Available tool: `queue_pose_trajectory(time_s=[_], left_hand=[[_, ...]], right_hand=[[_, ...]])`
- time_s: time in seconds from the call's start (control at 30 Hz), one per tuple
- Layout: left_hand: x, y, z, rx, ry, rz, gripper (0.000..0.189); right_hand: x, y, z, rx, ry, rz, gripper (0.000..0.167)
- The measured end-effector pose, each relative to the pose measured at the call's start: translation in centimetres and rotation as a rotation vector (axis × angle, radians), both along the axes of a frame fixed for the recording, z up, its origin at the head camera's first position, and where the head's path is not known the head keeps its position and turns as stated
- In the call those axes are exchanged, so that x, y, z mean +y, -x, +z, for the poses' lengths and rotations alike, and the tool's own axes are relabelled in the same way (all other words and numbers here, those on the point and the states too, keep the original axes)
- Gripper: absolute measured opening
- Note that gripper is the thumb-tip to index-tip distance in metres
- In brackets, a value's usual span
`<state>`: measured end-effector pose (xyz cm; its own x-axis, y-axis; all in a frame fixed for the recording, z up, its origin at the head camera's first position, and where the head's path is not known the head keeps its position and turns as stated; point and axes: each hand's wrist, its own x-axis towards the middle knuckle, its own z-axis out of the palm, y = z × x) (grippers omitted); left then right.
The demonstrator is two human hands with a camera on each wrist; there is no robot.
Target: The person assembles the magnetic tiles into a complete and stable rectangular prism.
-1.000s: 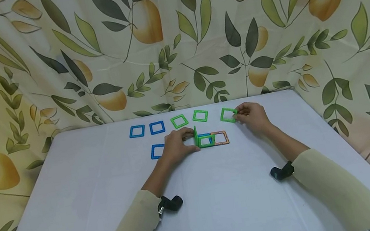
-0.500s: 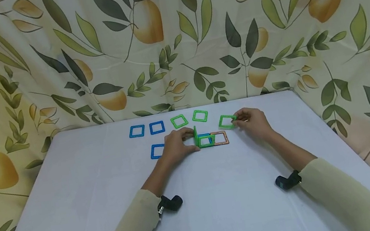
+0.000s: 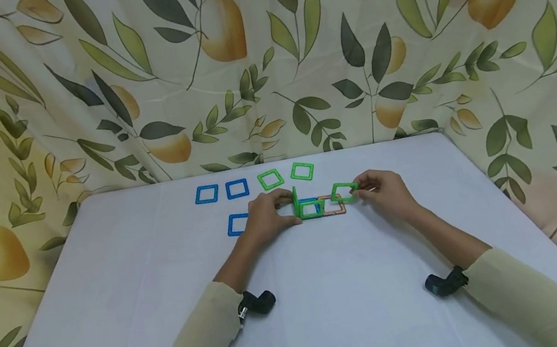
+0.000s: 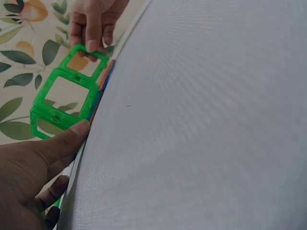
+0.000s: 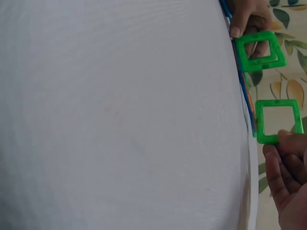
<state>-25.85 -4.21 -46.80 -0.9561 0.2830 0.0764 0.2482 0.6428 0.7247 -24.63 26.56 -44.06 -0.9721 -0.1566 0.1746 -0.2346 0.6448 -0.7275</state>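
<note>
In the head view my left hand [image 3: 266, 215] holds an upright green square frame tile [image 3: 296, 204], seen edge-on, with the thumb at its lower front corner. Joined to it at that corner, another green tile [image 3: 312, 202] stands facing me. Behind this one a blue tile [image 3: 308, 199] shows, and an orange tile [image 3: 335, 213] lies to its right. My right hand [image 3: 386, 187] pinches a third green tile [image 3: 344, 200] by its right side; it overlaps the orange tile in this view. The right wrist view shows this held tile [image 5: 259, 120] apart from the standing green one [image 5: 240, 55].
Along the far side of the white table [image 3: 332, 293] lie two blue tiles, the left one [image 3: 206, 187] and the right one [image 3: 235, 181], and two green tiles, one [image 3: 266, 172] left of the other [image 3: 303, 164]. Another blue tile [image 3: 237, 234] is partly hidden by my left hand. A leaf-patterned cloth [image 3: 300, 102] hangs behind.
My right hand has brought its green tile down and slightly left, from the far row to over the orange tile. The left hand keeps its place at the standing tiles.
</note>
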Motion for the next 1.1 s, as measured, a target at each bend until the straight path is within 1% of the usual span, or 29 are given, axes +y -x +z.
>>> queue_pose_trajectory(time_s=[0.17,0.53,0.8,1.1], left_hand=[[0.0,0.1,0.1,0.010,-0.003,-0.010,0.063],[0.0,0.2,-0.4,0.016,-0.007,-0.010,0.063],[0.0,0.2,-0.4,0.023,-0.002,-0.009,0.063],[-0.1,0.2,-0.4,0.025,-0.012,-0.013,0.062]], right_hand=[[-0.1,-0.3,0.2,0.006,0.004,0.014,0.014],[-0.4,-1.2,0.4,0.029,-0.060,0.035,0.014],[-0.1,-1.2,0.3,0.010,-0.074,0.022,0.015],[0.3,-1.2,0.0,0.011,-0.048,0.021,0.015]])
